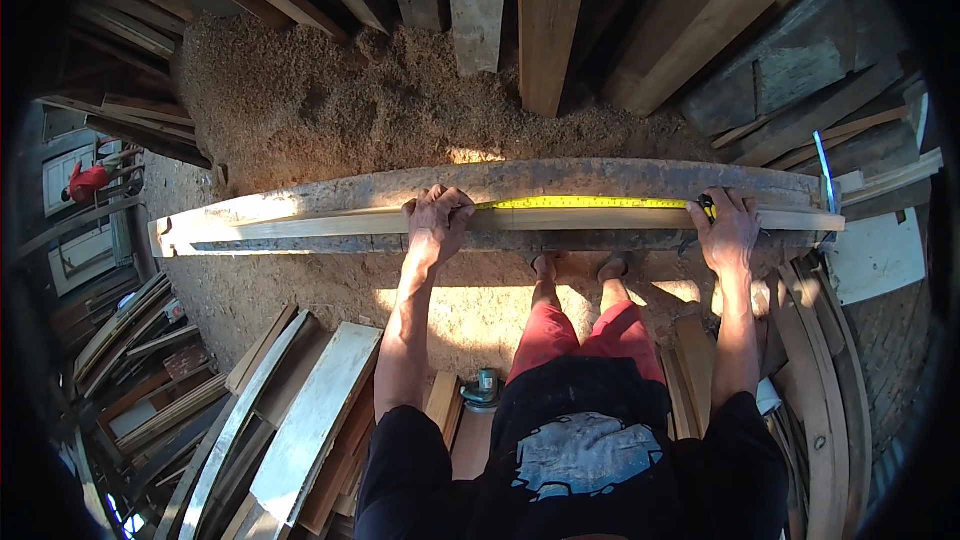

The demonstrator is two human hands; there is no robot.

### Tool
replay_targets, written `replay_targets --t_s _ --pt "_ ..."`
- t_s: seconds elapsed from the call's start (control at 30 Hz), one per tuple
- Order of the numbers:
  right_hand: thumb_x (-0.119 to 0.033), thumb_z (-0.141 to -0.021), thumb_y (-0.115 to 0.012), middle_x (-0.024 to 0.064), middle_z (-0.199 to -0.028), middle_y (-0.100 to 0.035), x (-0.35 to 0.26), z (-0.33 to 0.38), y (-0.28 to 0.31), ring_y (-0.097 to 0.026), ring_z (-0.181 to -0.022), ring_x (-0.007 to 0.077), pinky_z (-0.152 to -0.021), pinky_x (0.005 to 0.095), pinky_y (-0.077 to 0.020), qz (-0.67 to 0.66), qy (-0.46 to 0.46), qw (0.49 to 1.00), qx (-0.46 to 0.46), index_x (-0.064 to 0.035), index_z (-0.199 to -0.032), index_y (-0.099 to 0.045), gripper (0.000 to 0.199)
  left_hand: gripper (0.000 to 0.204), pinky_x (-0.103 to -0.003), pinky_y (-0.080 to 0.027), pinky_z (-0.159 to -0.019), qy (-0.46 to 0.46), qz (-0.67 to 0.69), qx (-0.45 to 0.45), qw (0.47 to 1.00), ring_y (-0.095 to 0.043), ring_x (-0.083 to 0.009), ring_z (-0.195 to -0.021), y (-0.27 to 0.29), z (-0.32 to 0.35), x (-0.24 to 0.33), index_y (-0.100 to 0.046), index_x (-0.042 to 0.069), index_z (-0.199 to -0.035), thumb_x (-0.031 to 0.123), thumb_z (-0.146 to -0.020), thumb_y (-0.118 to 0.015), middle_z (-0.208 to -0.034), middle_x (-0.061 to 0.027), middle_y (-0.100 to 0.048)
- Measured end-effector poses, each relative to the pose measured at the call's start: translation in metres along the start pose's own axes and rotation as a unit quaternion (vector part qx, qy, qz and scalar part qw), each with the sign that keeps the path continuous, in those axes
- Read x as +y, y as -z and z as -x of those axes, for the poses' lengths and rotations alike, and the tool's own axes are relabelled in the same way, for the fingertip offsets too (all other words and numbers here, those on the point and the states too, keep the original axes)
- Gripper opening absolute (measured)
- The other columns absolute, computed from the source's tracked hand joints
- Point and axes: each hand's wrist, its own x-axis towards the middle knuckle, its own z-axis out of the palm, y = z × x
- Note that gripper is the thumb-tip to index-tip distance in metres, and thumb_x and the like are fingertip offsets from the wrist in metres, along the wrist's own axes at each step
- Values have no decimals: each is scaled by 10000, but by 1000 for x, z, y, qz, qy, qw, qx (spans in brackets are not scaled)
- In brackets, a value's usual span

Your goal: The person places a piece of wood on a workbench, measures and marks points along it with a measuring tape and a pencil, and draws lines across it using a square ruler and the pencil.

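Note:
A yellow tape measure [582, 203] is stretched along a long, light wooden strip [335, 225], which lies lengthwise on a worn bench plank [560, 178]. At the blade's left end, my left hand [437, 224] is closed, its fingers bent over the strip and pinning the tape there. My right hand [728, 230] is closed around the tape's dark case, near the strip's right part. Most of the case is hidden by that hand. Between my two hands the blade runs nearly straight along the strip's far edge.
Sawdust [300, 110] is heaped beyond the bench, under several leaning boards [550, 20]. Stacked planks [315, 420] lie at the near left, and more boards [820, 390] at the near right. A greenish power tool [484, 390] sits near my legs. A person in red [88, 182] is far left.

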Motion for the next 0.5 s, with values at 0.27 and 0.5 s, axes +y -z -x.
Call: replay_targets --t_s 0.27,0.5 --pt "-452 -891 -746 61 -1177 -696 55 -3 14 -535 -1158 363 -992 513 -409 -12 -62 997 -35 -176 -1140 -761 372 92 -479 -409 -944 16 -18 -10 1000 -615 -327 -977 -4 0 -15 -703 126 -939 207 -896 -715 -934 -90 -655" --pt "-399 -857 -793 31 -1179 -696 172 -2 26 -544 -1140 345 -1006 492 -422 -31 -79 996 10 -175 -1123 -781 348 77 -488 -434 -886 13 -84 -9 996 -588 -342 -953 5 0 -19 -652 99 -937 144 -890 -692 -923 -102 -632"
